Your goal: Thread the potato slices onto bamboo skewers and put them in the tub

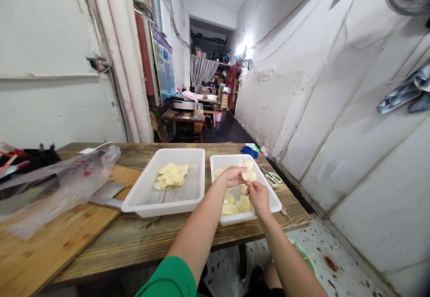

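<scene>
Both my hands are over the right white tray (268, 196), which holds loose pale potato slices (235, 204). My left hand (233, 175) is closed in a pinch on potato slices (247, 170) threaded on a thin wooden skewer. My right hand (258, 195) is closed on the skewer's lower part, just below the slices. The skewer's tip sticks up past the slices. To the left, a second white tray (148, 198) holds skewered potato slices (171, 174) laid in a fan.
A wooden cutting board (67, 234) with a cleaver (107, 194) and a clear plastic bag (57, 185) lies at left. Green scissors (273, 178) and a blue item (249, 152) lie by the white wall. A corridor with another table and a distant person runs behind.
</scene>
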`<state>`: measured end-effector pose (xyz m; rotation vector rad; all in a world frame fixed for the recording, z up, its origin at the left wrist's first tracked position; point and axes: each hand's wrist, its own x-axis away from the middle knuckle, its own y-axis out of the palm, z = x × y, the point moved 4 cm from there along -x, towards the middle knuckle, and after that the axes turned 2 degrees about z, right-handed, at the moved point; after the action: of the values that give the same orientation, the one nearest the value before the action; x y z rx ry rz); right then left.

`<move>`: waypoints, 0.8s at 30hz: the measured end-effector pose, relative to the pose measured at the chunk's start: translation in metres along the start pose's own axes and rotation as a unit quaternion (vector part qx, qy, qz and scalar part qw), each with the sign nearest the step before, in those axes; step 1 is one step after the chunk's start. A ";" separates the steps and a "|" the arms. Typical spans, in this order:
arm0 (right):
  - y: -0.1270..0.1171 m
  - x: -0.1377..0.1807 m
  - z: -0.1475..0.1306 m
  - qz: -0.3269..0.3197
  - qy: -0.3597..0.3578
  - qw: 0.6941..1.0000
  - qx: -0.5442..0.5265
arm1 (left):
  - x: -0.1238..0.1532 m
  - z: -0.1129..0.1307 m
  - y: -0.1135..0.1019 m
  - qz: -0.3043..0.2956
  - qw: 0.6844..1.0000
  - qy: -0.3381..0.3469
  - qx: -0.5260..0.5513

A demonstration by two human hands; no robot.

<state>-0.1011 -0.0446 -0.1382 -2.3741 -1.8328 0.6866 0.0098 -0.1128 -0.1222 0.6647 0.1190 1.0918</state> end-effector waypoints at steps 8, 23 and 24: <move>-0.007 -0.002 0.006 0.109 0.008 0.994 -0.021 | -0.012 0.001 -0.033 0.240 0.956 0.102 -0.135; -0.011 0.003 -0.001 0.097 0.002 0.995 -0.014 | -0.033 -0.046 -0.015 0.208 0.797 0.132 -0.551; -0.011 0.003 -0.001 0.096 0.006 0.995 -0.018 | -0.032 -0.045 -0.018 0.219 0.799 0.127 -0.545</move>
<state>-0.1099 -0.0381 -0.1348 -2.5954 -1.6417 0.6586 -0.0097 -0.1257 -0.1751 -0.5404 -0.4457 1.4581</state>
